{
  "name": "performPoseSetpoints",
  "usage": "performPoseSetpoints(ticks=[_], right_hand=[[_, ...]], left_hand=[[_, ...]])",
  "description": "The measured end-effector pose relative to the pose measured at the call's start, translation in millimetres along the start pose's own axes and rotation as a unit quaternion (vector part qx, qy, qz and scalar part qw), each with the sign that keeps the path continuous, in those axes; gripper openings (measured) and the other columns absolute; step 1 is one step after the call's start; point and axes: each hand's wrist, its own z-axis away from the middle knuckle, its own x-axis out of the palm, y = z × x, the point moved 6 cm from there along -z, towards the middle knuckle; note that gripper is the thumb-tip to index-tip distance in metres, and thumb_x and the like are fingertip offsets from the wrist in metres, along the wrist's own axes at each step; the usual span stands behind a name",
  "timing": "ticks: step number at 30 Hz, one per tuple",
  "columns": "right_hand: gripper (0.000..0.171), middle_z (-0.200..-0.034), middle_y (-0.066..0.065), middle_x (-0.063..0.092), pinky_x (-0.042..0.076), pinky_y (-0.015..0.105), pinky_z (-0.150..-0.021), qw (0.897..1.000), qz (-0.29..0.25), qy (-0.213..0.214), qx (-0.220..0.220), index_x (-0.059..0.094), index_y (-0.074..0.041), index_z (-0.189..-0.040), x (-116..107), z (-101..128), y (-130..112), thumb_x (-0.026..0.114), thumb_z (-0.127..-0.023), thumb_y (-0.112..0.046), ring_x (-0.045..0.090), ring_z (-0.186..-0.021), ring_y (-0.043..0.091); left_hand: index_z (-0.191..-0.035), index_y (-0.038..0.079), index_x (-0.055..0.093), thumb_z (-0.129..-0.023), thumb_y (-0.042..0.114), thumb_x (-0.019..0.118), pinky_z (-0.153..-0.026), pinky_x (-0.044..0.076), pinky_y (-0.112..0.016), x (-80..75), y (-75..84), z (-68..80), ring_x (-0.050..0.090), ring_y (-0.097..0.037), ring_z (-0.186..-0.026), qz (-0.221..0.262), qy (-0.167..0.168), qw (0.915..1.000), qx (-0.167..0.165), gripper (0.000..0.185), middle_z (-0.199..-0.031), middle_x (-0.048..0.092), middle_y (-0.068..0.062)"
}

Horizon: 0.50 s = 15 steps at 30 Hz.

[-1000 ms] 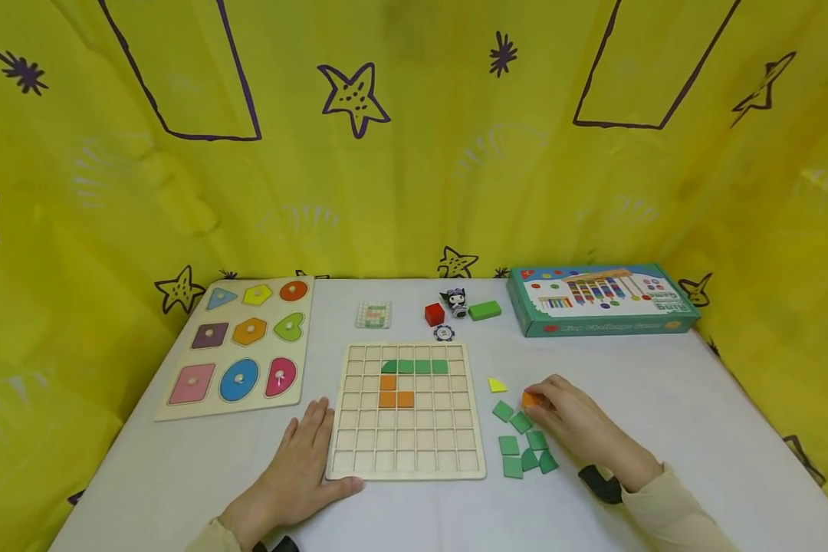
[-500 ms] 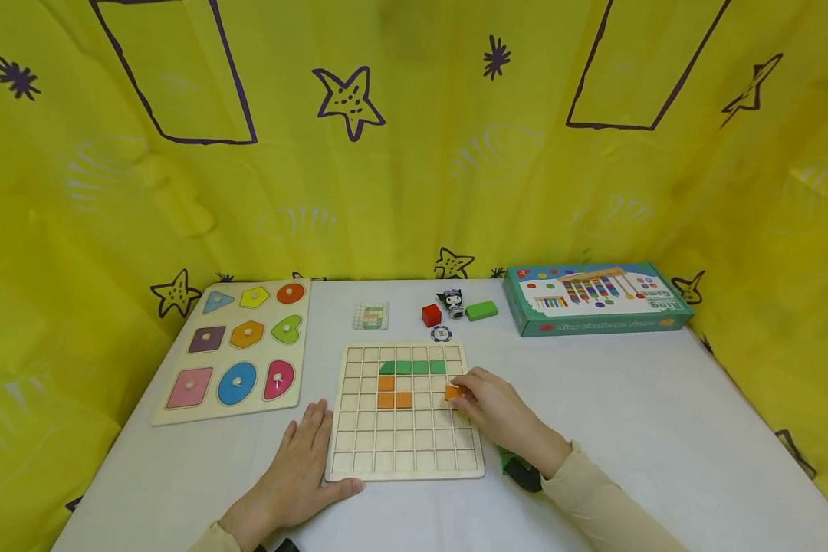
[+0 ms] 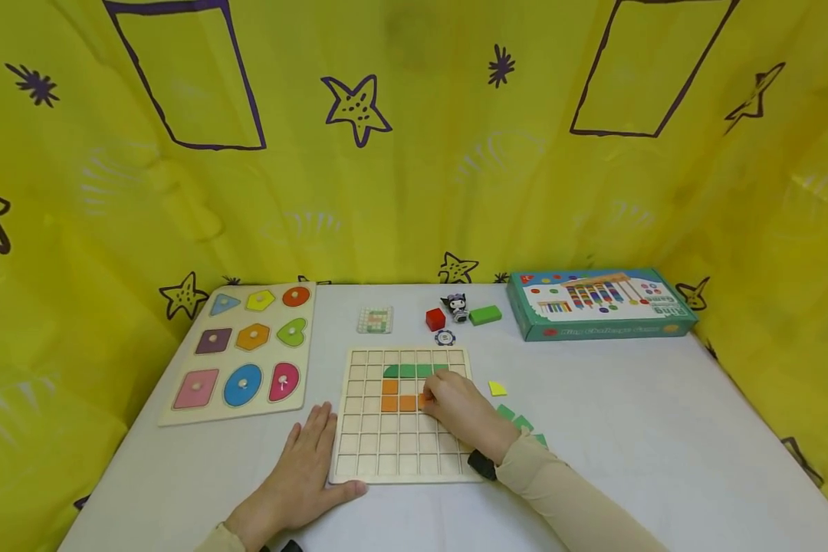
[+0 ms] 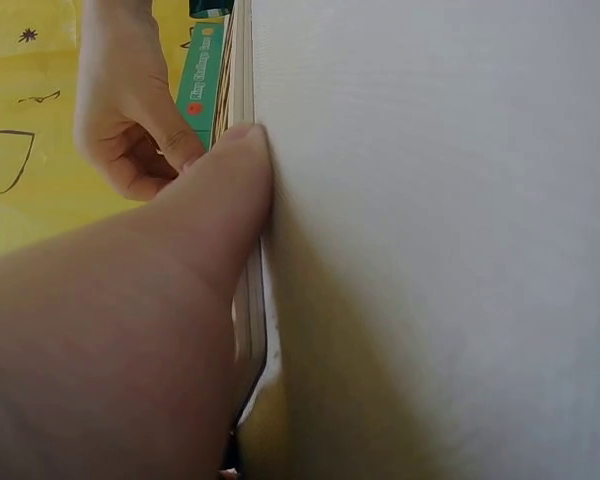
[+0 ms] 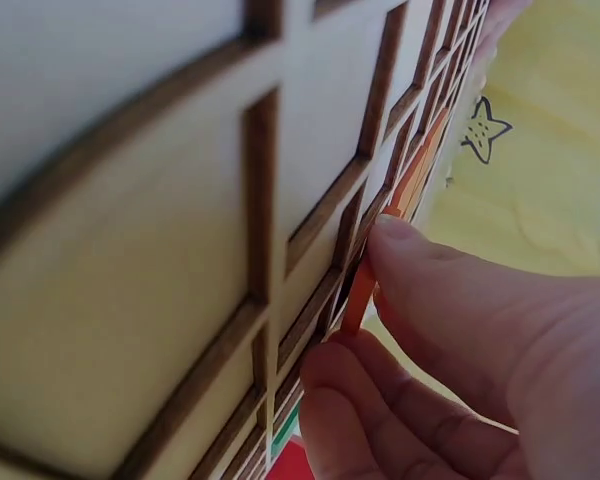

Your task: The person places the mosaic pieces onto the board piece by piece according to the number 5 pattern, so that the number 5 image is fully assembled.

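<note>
A wooden grid board point(image 3: 376, 445) lies flat on the table. Green tiles point(image 3: 407, 371) form a row in its upper part, and orange tiles point(image 3: 389, 403) sit in cells below them. My right hand point(image 3: 461, 406) is over the board, pinching an orange square tile point(image 5: 358, 297) between thumb and fingers at a cell right of the other orange ones. In the head view that tile is mostly hidden by the fingers. My left hand point(image 3: 300, 464) lies with straight fingers along the board's left edge, its thumb point(image 4: 235, 165) against the near edge.
Right of the board lie a yellow quarter-round tile point(image 3: 497, 389) and green tiles point(image 3: 522, 422), partly behind the right forearm. Behind stand a pattern card point(image 3: 375, 320), red cube point(image 3: 435, 319), figurine point(image 3: 457, 307), green block point(image 3: 485, 315) and game box point(image 3: 600, 307). A shape puzzle point(image 3: 238, 360) lies left.
My right hand has carried the orange tile leftward from the loose tiles onto the board, to the end of the orange row. The left hand has stayed at the board's edge.
</note>
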Motion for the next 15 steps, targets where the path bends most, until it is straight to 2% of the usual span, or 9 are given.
performPoseSetpoints(ticks=[4,9,13,15], right_hand=[[0.011,-0.077,-0.005,0.051,0.050,0.027,-0.067,0.999,0.021,0.008,-0.027,0.068,-0.009,-0.081,-0.6,0.8,-3.1,0.078,-0.084,-0.008,0.053,-0.073,0.013],[0.003,-0.086,-0.002,0.059,0.052,0.032,-0.076,0.999,0.027,-0.008,-0.041,0.074,-0.008,-0.089,-3.9,6.5,-3.1,0.074,-0.086,-0.008,0.058,-0.084,0.018],[0.010,-0.096,0.003,0.066,0.051,0.038,-0.084,0.999,-0.003,-0.018,-0.038,0.075,-0.005,-0.097,-18.3,18.9,9.7,0.069,-0.089,-0.003,0.060,-0.092,0.022],[0.013,-0.097,0.005,0.068,0.050,0.040,-0.085,1.000,-0.012,-0.016,-0.017,0.074,-0.002,-0.100,-29.3,25.7,23.6,0.068,-0.089,0.000,0.060,-0.094,0.024]], left_hand=[[-0.149,-0.010,0.026,-0.080,0.078,0.051,-0.111,0.012,-0.061,-1.6,-0.4,-1.3,0.011,-0.039,-0.145,-0.008,0.000,1.0000,-0.006,0.115,-0.157,0.018,-0.024],[-0.149,-0.011,0.025,-0.081,0.077,0.053,-0.111,0.011,-0.061,-1.9,-0.4,-0.7,0.011,-0.039,-0.145,-0.002,0.001,1.0000,-0.005,0.114,-0.157,0.018,-0.025],[-0.149,-0.011,0.024,-0.081,0.076,0.053,-0.112,0.010,-0.061,-0.7,0.8,-0.2,0.010,-0.039,-0.145,0.004,-0.001,1.0000,-0.003,0.114,-0.157,0.017,-0.025],[-0.149,-0.011,0.024,-0.081,0.076,0.053,-0.112,0.010,-0.061,0.1,1.0,0.0,0.010,-0.039,-0.145,0.004,0.000,1.0000,-0.003,0.114,-0.157,0.017,-0.025]])
